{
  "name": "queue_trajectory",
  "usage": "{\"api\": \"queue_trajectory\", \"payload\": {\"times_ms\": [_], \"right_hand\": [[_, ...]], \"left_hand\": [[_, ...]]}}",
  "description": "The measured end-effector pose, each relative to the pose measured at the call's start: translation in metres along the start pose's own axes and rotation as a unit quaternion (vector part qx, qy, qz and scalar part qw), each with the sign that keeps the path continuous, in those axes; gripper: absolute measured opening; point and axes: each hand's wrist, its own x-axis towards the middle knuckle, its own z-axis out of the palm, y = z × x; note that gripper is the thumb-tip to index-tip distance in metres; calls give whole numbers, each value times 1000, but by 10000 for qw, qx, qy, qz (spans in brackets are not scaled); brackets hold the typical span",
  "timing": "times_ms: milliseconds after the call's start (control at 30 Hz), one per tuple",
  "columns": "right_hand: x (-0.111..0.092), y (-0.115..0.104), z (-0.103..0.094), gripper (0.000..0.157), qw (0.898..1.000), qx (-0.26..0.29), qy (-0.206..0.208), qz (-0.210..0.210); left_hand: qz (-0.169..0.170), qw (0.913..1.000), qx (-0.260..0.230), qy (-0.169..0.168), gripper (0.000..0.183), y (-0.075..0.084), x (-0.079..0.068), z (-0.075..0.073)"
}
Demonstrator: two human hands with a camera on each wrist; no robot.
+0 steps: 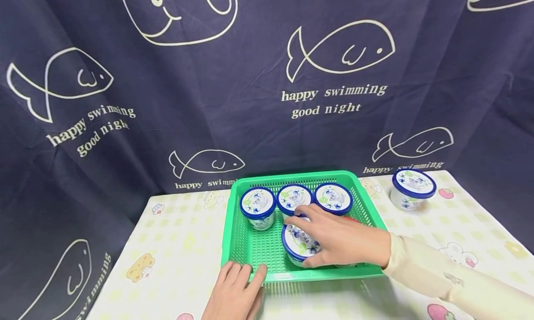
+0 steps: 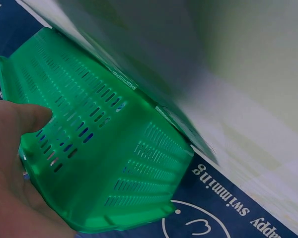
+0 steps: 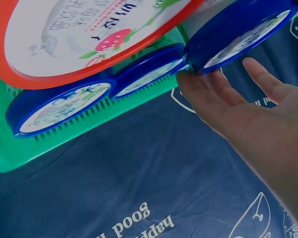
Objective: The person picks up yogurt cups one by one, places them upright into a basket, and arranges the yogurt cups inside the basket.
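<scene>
My right hand [image 1: 340, 239] reaches over the green basket [image 1: 226, 239] and grips a blue-lidded tub [image 1: 297, 246] near its front, fingers across the far side of the lid and thumb at the near side. At the basket's front rim, my left hand [image 1: 234, 292] holds on with fingers hooked over the edge; the left wrist view has its thumb on the outer wall. Beneath my right wrist is a red-lidded tub [image 3: 102, 42] with a strawberry on its label, mostly hidden in the head view. Behind stand three blue-lidded tubs, left [image 1: 257, 202], middle [image 1: 293, 197] and right [image 1: 333, 198].
One more blue-lidded tub [image 1: 412, 188] stands on the table to the right of the basket. A checked cloth [image 1: 175, 255] with cartoon prints covers the table. Close behind hangs a dark blue curtain [image 1: 267, 125] with white fish drawings.
</scene>
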Motion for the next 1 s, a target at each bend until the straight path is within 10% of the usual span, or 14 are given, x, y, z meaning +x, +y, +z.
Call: {"api": "queue_trajectory", "payload": {"times_ms": [300, 1000], "right_hand": [[-1, 2, 13, 83, 9998, -175, -57, -69], [6, 6, 17, 84, 9997, -148, -68, -156]], "left_hand": [[135, 9999, 94, 15, 27, 1, -3, 5], [21, 9999, -39, 109, 46, 0, 0, 2]]}}
